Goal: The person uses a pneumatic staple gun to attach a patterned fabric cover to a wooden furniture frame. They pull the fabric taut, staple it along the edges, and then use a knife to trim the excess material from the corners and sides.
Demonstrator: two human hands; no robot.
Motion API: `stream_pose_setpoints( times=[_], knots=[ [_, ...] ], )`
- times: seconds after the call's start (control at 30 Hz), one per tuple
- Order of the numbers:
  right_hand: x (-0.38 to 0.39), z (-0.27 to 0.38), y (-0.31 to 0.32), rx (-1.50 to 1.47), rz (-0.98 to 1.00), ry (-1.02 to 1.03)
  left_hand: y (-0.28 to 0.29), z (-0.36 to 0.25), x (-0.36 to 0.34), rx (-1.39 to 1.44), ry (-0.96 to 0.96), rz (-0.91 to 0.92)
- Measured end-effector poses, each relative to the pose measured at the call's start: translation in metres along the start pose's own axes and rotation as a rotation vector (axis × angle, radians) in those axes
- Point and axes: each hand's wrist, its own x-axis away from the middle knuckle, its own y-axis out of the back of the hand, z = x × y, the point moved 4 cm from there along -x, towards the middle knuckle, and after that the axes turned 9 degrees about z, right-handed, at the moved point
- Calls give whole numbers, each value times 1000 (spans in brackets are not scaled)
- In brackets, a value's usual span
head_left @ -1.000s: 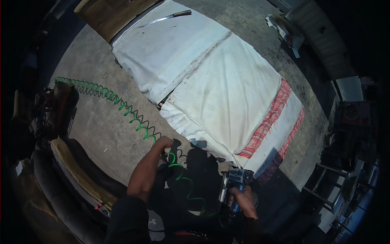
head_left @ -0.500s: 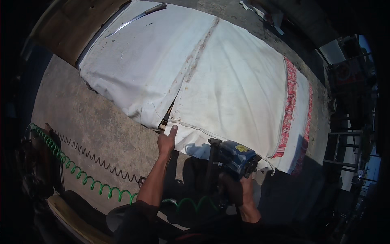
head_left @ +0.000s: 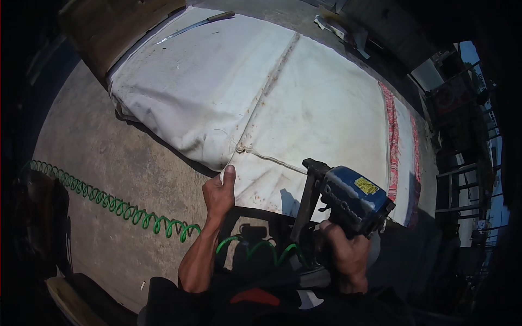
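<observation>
My left hand (head_left: pixel 219 190) is closed on the near edge of a white fabric cover (head_left: pixel 315 108) with rusty stains, a seam and a red patterned band (head_left: pixel 390 136) toward its right. In my right hand (head_left: pixel 348 255) is a blue and black pneumatic nail or staple gun (head_left: pixel 353 193), held over the fabric's front edge. A green coiled air hose (head_left: pixel 109 198) stretches from the left side to below the gun. A long knife (head_left: pixel 190 29) with a wooden handle lies on the fabric's far left part.
A brown board (head_left: pixel 111 30) stands at the cover's far left end. Pale scraps (head_left: pixel 337 32) lie on the concrete floor (head_left: pixel 92 136) beyond. Metal frames (head_left: pixel 457 187) stand at the right, and dark padded pieces (head_left: pixel 81 293) sit at the lower left.
My left hand has left the hose, taken hold of the fabric edge and pulled it, closing the gap at the seam. The gun has risen and swung forward in my right hand.
</observation>
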Motion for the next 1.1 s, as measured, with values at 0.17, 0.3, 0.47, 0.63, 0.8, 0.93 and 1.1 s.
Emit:
stream_pose_setpoints(
  times=[0.17,0.3,0.47,0.63,0.8,0.93,1.1],
  knots=[
    [-17,9,-12,73,-14,68,16,18,-12,-8,7,-81],
    [-46,17,-25,174,34,151,9,37,-21,3,28,-90],
    [-102,14,-54,471,222,62,13,49,-34,25,99,-56],
    [-150,1,-87,649,363,19,-9,92,-60,120,-53,-85],
    [-185,2,-122,796,425,-98,-22,101,-79,54,-144,-56],
    [-199,-14,-131,845,459,-71,-23,96,-83,65,-189,-49],
    [-201,-17,-143,942,519,-97,-22,100,-80,61,-212,-60]
  ],
)
